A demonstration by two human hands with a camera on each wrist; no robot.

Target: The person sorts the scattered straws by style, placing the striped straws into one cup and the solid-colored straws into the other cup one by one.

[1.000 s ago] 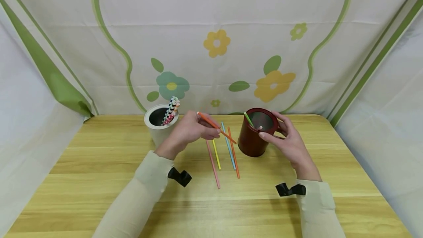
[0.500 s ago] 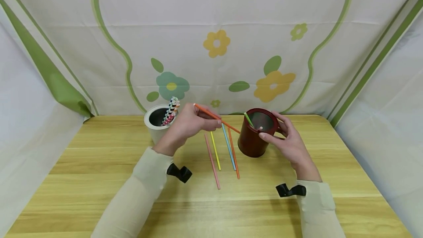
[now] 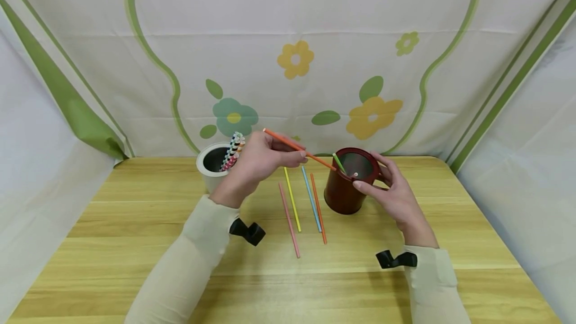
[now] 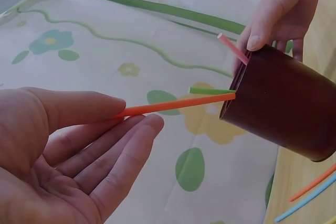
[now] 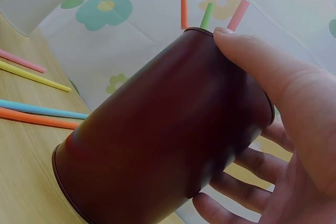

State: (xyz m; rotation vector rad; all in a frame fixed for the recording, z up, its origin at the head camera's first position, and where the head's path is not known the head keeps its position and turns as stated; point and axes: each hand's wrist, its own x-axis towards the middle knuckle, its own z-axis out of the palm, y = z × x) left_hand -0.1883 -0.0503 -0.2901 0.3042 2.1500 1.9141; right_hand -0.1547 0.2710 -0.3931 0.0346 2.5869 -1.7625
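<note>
My left hand (image 3: 261, 159) pinches an orange straw (image 3: 286, 141) between thumb and fingers. The straw slants down to the right, and its lower end is at the rim of a dark red cup (image 3: 344, 196). Around the upper right side of that cup, my right hand (image 3: 396, 191) grips with the thumb at the front of the rim. A green straw (image 4: 207, 91) and a pink straw (image 4: 232, 49) stick out of the cup's mouth, as the left wrist view shows. On the table between the cups lie a pink straw (image 3: 289, 219), a yellow straw (image 3: 292, 199), a blue straw (image 3: 311, 199) and another orange straw (image 3: 318, 209).
Left of the loose straws stands a white cup (image 3: 212, 180) with several patterned straws (image 3: 231, 153) leaning in it, partly behind the left hand. The wooden table (image 3: 315, 289) ends at a flowered curtain (image 3: 292, 9) at the back.
My left hand has risen and shifted right, bringing the orange straw from over the loose straws up to the dark red cup's rim. The right hand and cup stay put.
</note>
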